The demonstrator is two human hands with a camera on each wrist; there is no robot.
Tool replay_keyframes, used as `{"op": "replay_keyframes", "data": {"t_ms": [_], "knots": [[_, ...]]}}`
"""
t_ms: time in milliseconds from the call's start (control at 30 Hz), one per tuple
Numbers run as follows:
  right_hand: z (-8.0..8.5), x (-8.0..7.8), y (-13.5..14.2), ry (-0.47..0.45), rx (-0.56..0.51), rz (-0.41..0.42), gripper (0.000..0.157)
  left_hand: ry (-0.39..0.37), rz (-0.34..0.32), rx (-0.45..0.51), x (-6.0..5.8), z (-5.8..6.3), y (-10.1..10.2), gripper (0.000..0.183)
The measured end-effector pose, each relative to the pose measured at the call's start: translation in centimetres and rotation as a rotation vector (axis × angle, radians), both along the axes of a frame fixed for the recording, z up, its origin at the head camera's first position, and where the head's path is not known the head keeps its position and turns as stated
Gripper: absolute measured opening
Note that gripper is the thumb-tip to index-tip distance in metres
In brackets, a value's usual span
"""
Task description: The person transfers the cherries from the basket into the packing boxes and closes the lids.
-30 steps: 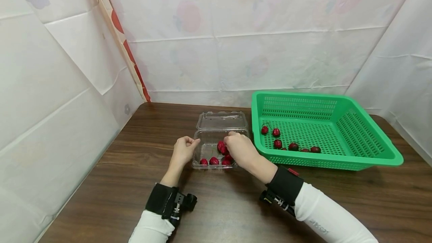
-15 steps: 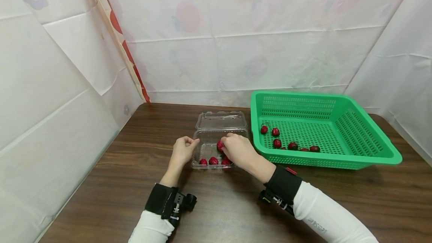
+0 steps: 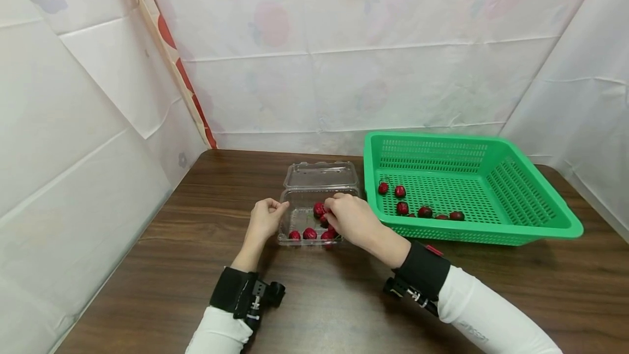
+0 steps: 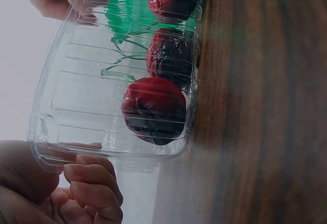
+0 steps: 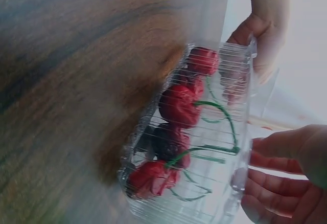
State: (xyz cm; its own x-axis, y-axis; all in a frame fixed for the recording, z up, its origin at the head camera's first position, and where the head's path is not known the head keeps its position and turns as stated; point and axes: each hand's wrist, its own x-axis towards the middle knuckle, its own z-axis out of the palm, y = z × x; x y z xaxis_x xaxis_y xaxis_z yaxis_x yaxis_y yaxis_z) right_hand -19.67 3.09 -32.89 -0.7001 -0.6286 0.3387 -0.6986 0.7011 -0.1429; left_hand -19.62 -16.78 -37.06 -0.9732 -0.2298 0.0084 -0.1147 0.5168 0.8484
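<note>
A clear plastic clamshell container stands on the table with its lid raised at the back. Several dark red cherries with green stems lie inside, mostly along the front and right. My left hand pinches the container's left rim between thumb and fingers; the left wrist view shows the fingers curled at that edge. Over the right side is my right hand, its fingertips close to a cherry. In the right wrist view, these fingers are loosely bent and spread at the rim, with nothing visible between them.
A green plastic basket stands right of the container, close beside it. Several cherries lie in its left half. The brown wooden table extends to a white patterned sheet behind and at both sides.
My right fingers have shifted slightly right, off the upper cherry in the container, which shows more fully now. The left hand stays at the left rim.
</note>
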Motion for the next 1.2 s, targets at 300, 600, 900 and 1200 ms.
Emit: {"op": "replay_keyframes", "data": {"t_ms": [300, 600, 900, 1200], "knots": [[1.2, 0.8, 0.9, -0.018, -0.061, 0.006, 0.006, 0.001, 0.000, -0.002, 0.0, -0.1, 0.0, 0.024], [2.2, 1.0, 2.2, -0.005, -0.060, -0.022, 0.005, -0.005, 0.002, -0.004, -0.1, -0.1, -0.1, 0.024], [3.5, 0.8, 4.4, 0.005, -0.051, -0.048, 0.004, -0.009, 0.001, 0.011, 0.0, -0.1, 0.0, 0.024], [3.8, -0.1, 6.8, 0.012, -0.058, -0.077, 0.004, -0.004, 0.006, 0.011, 0.1, 0.1, 0.0, 0.024]]}}
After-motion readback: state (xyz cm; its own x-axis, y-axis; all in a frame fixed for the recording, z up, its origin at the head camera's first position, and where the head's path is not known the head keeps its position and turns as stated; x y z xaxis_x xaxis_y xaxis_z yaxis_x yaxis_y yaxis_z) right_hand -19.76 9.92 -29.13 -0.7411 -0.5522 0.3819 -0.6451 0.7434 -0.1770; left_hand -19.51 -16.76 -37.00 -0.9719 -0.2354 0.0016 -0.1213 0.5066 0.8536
